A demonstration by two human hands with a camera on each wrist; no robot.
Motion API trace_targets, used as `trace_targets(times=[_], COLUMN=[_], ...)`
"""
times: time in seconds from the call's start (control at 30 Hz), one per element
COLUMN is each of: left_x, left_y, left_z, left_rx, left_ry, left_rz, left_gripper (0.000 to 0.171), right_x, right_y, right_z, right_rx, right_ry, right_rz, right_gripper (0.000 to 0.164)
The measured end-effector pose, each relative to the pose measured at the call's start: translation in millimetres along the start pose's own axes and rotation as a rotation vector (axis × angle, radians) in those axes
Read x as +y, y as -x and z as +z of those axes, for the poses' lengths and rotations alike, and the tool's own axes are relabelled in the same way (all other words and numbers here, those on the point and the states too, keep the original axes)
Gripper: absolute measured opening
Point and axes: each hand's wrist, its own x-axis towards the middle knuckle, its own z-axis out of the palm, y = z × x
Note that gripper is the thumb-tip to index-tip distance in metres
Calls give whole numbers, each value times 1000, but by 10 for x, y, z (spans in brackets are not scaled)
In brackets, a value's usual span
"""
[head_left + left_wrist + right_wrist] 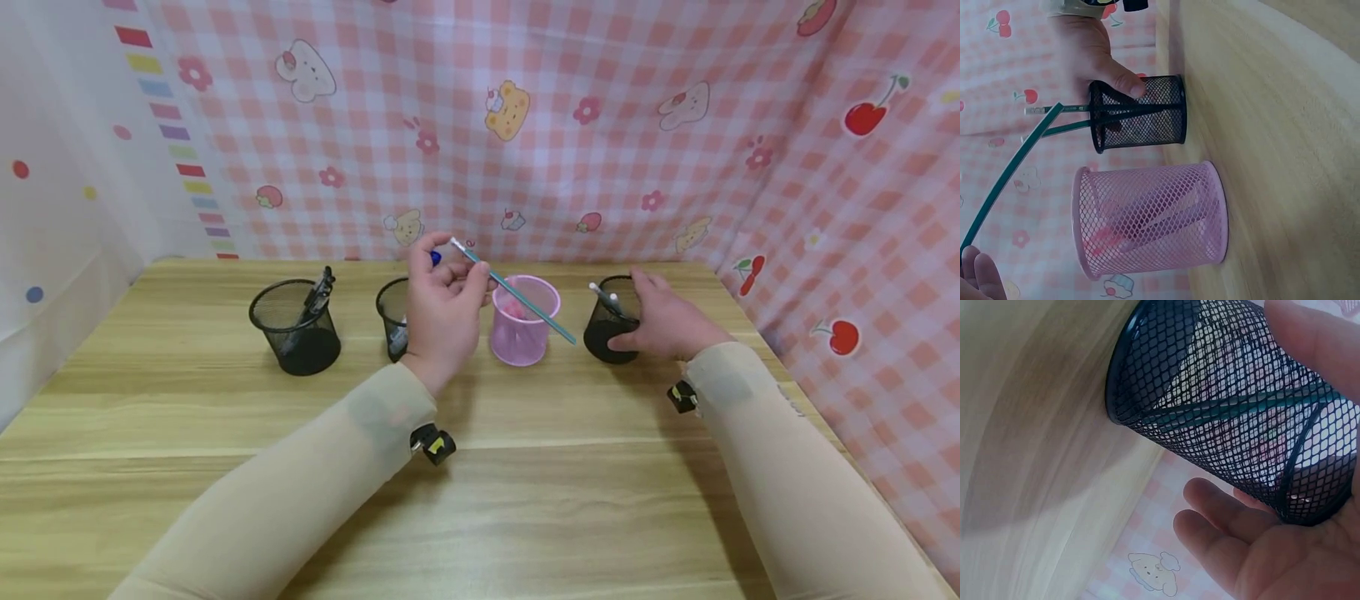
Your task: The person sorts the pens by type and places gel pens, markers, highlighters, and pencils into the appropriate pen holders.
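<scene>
My left hand [446,321] pinches a green pencil [553,325] near its white eraser end. The pencil slants down to the right, its far end reaching past the pink mesh pen holder [520,346] in the head view. On the right, my right hand [667,321] grips a black mesh pen holder [598,337] from its right side, thumb at the front. That holder stands upright on the table, and two green pencils [1071,128] lean inside it with eraser ends up. In the right wrist view the fingers [1216,512] curve behind the mesh.
Pink and purple pens show through the pink holder's mesh. Another black mesh holder [393,312] stands partly hidden behind my left hand, a blue-topped item rising there. A third black holder [307,354] with black pens [318,292] stands further left. A checked curtain [465,167] hangs behind the wooden table [525,500].
</scene>
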Motion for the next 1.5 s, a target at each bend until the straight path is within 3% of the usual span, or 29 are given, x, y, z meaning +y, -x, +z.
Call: trace_targets(times=[0.4, 0.77, 1.13, 1.5], left_x=[-43, -103, -182, -230], left_y=[-46, -67, -35, -21], left_z=[178, 348, 509, 566], left_rx=[35, 59, 19, -32], left_ry=[12, 12, -81, -251], left_rz=[112, 139, 244, 292], left_gripper=[46, 45, 40, 35], right_x=[-64, -93, -103, -112], right_y=[41, 58, 46, 33], right_z=[57, 89, 89, 94], right_rx=[20, 35, 40, 43], right_ry=[-13, -10, -5, 3], right_rz=[75, 96, 96, 94], right_gripper=[128, 128, 128, 128])
